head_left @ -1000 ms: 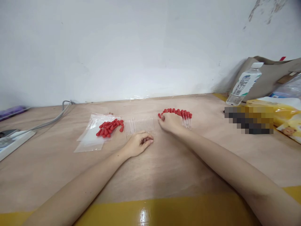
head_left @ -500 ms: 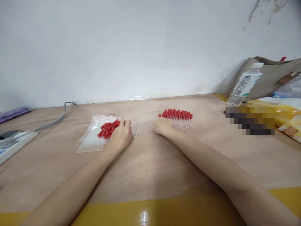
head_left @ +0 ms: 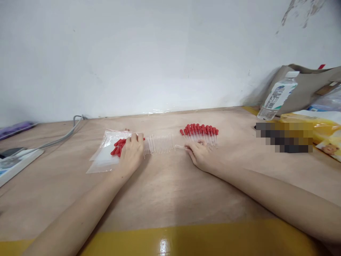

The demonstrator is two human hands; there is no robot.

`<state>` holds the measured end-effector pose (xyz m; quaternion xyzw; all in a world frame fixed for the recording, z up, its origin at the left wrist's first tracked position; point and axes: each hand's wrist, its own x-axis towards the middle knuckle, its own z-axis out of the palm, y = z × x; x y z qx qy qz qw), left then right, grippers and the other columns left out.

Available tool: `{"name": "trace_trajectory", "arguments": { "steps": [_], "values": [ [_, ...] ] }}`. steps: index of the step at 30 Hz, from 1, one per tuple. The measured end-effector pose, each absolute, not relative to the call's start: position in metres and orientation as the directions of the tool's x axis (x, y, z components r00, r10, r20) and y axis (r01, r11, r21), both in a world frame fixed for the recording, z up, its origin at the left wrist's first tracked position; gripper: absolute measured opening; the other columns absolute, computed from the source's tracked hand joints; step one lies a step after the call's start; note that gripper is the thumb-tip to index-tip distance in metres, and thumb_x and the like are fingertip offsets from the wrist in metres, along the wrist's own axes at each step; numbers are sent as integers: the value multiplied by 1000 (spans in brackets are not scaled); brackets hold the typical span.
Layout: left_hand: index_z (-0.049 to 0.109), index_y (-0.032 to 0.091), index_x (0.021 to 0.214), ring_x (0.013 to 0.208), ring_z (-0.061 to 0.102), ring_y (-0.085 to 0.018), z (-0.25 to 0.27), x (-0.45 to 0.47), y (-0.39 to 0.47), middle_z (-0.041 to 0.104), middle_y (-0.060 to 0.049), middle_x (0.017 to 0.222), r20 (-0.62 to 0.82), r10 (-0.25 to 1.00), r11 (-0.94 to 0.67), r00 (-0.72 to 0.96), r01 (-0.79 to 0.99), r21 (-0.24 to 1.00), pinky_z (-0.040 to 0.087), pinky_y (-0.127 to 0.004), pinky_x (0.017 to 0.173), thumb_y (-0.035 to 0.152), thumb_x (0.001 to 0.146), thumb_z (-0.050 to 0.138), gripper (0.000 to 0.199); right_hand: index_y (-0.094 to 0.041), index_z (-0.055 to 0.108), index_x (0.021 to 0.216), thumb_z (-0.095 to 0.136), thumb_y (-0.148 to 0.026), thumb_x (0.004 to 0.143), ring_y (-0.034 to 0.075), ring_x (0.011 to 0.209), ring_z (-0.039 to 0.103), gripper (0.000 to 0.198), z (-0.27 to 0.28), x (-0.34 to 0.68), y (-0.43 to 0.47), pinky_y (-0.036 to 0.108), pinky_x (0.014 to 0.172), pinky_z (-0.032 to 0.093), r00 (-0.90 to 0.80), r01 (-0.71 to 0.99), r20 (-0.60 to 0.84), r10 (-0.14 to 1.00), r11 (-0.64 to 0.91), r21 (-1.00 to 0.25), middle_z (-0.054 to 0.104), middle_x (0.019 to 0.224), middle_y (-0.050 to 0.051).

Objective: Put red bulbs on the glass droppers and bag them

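My left hand is at the pile of red rubber dropper bulbs. Its fingers are closed, and the red tip of one bulb pokes out at their right side. In my right hand a clear dropper tube is pinched, its end pointing left. Between the hands lies a row of bare clear tubes, side by side. Behind my right hand are assembled droppers with red bulbs on clear tubes, partly covered by the fingers.
A clear zip bag lies under the bulb pile. A power strip with a grey cable is at left. To the right stand a water bottle, a grey bag and a yellow packet. A wall closes off the back.
My right hand has moved right and nearer from the end of the tube row, and a tube now shows in its fingers. My left hand has shifted slightly left over the bulbs.
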<state>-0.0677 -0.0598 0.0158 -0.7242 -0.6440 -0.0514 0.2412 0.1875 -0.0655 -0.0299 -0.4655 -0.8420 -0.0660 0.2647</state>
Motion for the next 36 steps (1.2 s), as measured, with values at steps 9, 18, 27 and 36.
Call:
{"name": "trace_trajectory", "arguments": {
  "steps": [9, 18, 27, 36],
  "values": [
    [59, 16, 97, 86, 52, -16, -17, -23, -79, 52, -5, 88, 504, 767, -617, 398, 675, 406, 44, -31, 80, 22, 88, 43, 19, -17, 61, 99, 37, -23, 90, 17, 82, 57, 26, -35, 199, -77, 32, 78, 33, -467, 717, 617, 633, 680, -155, 66, 93, 8],
    [60, 16, 92, 79, 55, -15, -18, -16, -79, 59, -5, 87, 454, 786, -616, 420, 600, 511, 44, -27, 70, 28, 87, 47, 18, -17, 61, 98, 37, -26, 90, 15, 74, 56, 27, -32, 195, -78, 31, 75, 32, -470, 682, 619, 629, 704, -198, 66, 88, 7],
    [62, 18, 91, 75, 60, -14, -24, -17, -76, 67, -2, 83, 481, 754, -657, 447, 515, 551, 46, -25, 70, 26, 86, 50, 16, -21, 62, 102, 40, -23, 89, 13, 78, 57, 25, -26, 196, -78, 29, 73, 34, -534, 571, 556, 637, 757, -318, 66, 91, 4],
    [66, 19, 89, 72, 62, -14, -21, -17, -81, 68, -2, 81, 437, 722, -690, 536, 517, 506, 47, -24, 67, 27, 86, 50, 18, -26, 64, 101, 42, -20, 87, 12, 66, 53, 27, -20, 200, -77, 30, 70, 27, -600, 650, 453, 659, 732, -205, 66, 80, 1]
  ]
}}
